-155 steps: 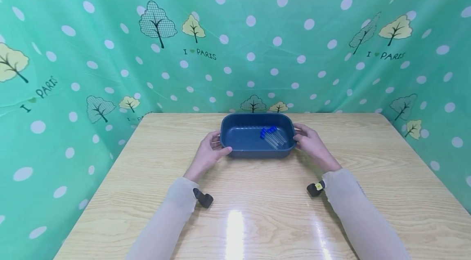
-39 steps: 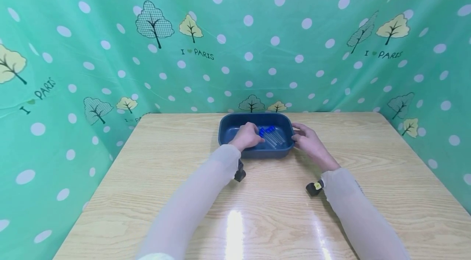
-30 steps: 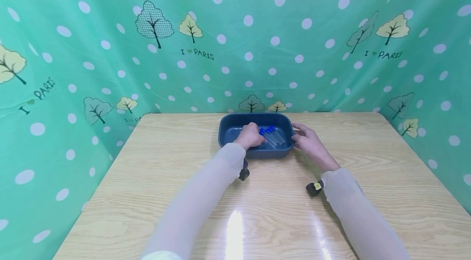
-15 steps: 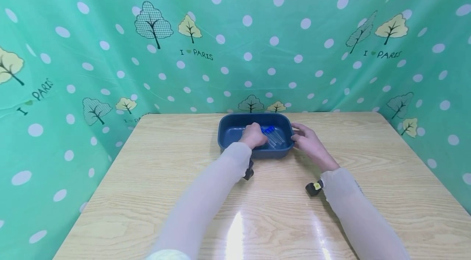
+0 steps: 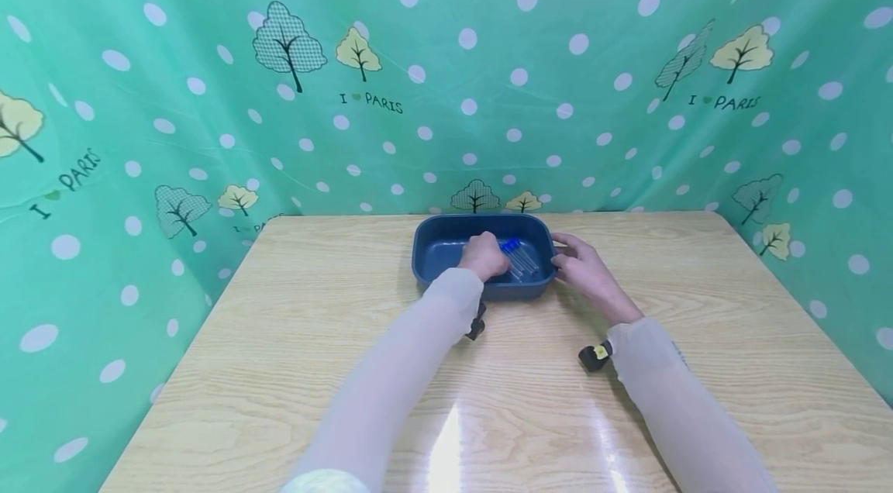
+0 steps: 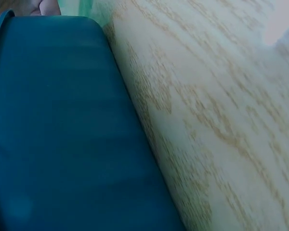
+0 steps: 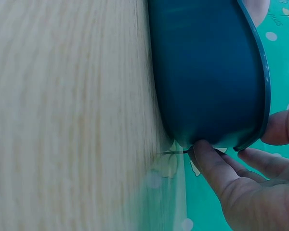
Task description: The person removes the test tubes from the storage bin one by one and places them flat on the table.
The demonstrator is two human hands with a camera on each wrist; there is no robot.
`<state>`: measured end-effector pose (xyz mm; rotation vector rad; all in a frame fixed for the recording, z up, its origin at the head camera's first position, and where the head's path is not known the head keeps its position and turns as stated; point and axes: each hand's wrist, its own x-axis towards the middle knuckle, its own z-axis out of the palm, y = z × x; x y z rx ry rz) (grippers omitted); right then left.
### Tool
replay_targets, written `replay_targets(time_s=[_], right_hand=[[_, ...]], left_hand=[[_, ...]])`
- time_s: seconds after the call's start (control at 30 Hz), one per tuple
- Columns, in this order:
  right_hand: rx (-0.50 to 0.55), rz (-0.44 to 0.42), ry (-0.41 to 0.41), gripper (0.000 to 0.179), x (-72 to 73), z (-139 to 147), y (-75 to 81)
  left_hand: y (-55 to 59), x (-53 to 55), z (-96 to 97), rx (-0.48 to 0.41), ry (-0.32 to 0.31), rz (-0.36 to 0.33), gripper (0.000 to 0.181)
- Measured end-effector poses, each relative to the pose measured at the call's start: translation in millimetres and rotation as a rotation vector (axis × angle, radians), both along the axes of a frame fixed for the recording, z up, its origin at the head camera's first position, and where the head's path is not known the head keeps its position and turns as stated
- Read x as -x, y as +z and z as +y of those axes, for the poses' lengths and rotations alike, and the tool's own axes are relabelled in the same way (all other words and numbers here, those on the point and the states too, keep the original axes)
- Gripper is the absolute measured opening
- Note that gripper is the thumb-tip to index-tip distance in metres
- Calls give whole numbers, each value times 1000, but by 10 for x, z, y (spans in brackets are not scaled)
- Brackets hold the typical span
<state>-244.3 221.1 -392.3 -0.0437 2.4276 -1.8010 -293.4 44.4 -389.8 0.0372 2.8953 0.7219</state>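
Observation:
A dark blue plastic bin (image 5: 446, 254) stands at the far side of the table. In its right half lie several thin clear tubes with blue caps (image 5: 522, 256). My left hand (image 5: 484, 256) reaches over the near wall into the bin, its fingers bent down at the left of the tubes and partly covering them. Its fingertips are hidden, and I cannot tell whether they pinch a tube. My right hand (image 5: 586, 268) holds the bin's right end. In the right wrist view the right hand (image 7: 255, 192) has fingers against the end wall and at the rim.
The wooden table (image 5: 300, 338) ends just behind the bin, where a green dotted curtain (image 5: 446, 90) hangs. The curtain also runs down both sides. In the left wrist view the bin's near wall (image 6: 72, 120) fills the left part.
My left hand has let go of the bin's left end, gone inside, and slid slightly right over the tubes in the last second. The right hand keeps its hold; the bin has barely moved.

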Motion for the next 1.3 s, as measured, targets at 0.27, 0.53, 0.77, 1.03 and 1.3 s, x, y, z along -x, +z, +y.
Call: replay_targets(time_s=[0.27, 0.53, 0.77, 1.03, 1.3], right_hand=[[2, 10, 3, 54, 22, 6, -42], [29, -4, 7, 52, -12, -3, 20], [2, 12, -4, 53, 17, 8, -28], [5, 12, -2, 52, 15, 6, -35], [12, 20, 6, 52, 17, 9, -40]], left_hand=[[-47, 25, 21, -13, 3, -8, 37], [-24, 9, 43, -22, 14, -34, 30], [6, -9, 34, -20, 24, -40, 34], [-2, -31, 47, -25, 24, -32, 34], [2, -37, 76, -3, 42, -38, 38]])
